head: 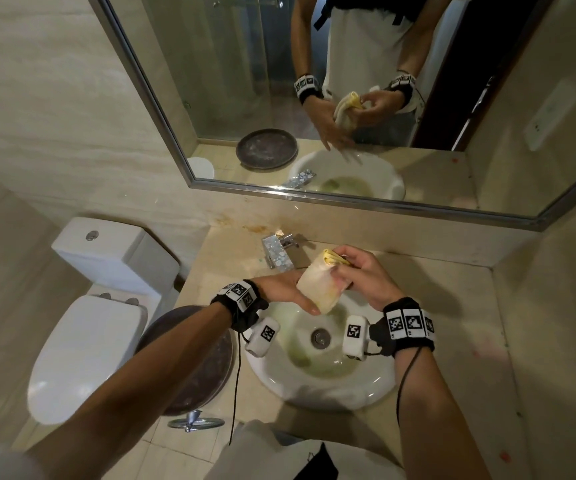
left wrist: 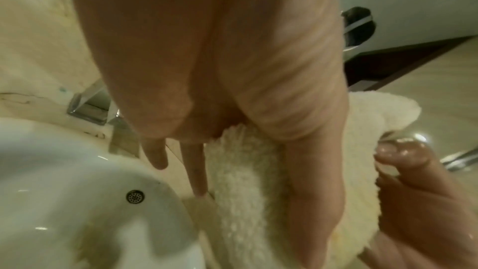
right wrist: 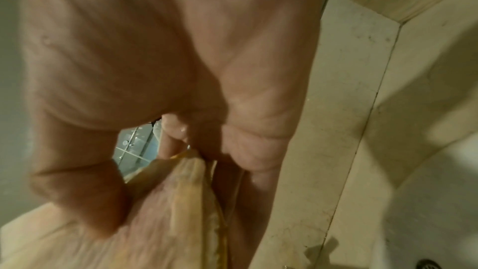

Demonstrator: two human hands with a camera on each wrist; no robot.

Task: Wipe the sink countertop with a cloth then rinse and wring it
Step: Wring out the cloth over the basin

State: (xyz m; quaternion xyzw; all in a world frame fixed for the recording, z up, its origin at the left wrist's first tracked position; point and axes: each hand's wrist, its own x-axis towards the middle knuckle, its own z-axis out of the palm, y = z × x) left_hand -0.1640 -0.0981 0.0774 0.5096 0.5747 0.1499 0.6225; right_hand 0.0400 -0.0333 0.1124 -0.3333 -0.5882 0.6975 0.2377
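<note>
I see my right grip (head: pixel 356 271) clamped on the folded cloth (head: pixel 319 284), left grip (head: pixel 290 289) flat beneath it, above the sink (head: pixel 376 386).

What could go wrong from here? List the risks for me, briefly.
1. The folded cloth lies on the flat left hand; only the right hand pinches it, so it may slip into the sink.
2. The cloth's upper end reaches toward the faucet and counter; drips from wringing may wet the countertop.
3. Yellowish residue sits in the basin; a dropped cloth might pick it up.
</note>
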